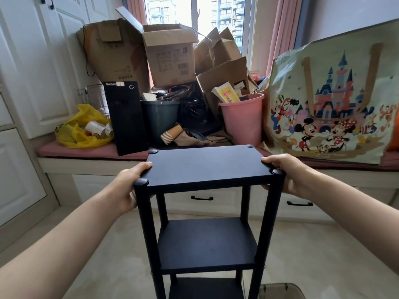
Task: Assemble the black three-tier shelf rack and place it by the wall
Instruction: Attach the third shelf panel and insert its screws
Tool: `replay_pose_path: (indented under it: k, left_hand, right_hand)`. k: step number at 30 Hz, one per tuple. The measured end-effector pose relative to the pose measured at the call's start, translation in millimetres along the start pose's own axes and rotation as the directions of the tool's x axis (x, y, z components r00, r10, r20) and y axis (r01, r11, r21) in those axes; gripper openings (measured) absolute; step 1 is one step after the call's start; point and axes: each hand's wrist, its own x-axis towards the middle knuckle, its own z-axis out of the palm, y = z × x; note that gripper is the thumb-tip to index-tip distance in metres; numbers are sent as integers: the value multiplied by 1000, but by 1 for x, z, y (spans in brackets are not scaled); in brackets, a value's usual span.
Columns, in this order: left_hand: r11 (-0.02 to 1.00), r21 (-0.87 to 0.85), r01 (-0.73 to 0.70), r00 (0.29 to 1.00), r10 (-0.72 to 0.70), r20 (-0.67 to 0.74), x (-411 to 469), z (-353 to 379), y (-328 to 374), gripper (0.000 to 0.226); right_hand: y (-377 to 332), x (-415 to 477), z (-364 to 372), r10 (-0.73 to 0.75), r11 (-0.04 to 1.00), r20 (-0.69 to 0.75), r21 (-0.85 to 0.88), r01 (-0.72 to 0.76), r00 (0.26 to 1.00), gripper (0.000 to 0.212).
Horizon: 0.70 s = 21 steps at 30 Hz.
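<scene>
The black three-tier shelf rack (207,167) stands upright in the middle of the view, with its top board, a middle board and a bottom board joined by four round posts. My left hand (129,184) grips the left edge of the top board, thumb on top. My right hand (287,173) grips the right edge the same way. The rack's feet are out of view below the frame.
A window seat (90,164) with drawers runs across behind the rack, piled with cardboard boxes (170,55), a black computer tower (127,117), a dark bin, a pink bin (241,119), a yellow bag and a big cartoon tote bag (332,98). White cupboards line the left. Beige floor lies around the rack.
</scene>
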Motion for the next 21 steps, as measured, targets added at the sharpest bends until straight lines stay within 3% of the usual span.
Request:
replay_pose_path:
  k: [13, 21]
  left_hand:
    - [999, 32, -18, 999, 19, -49, 5, 0, 0, 24]
    - [996, 84, 16, 999, -13, -39, 5, 5, 8, 23]
  right_hand:
    - [-8, 6, -2, 36, 997, 46, -72, -33, 998, 16]
    - [-18, 14, -8, 33, 986, 92, -166, -18, 995, 30]
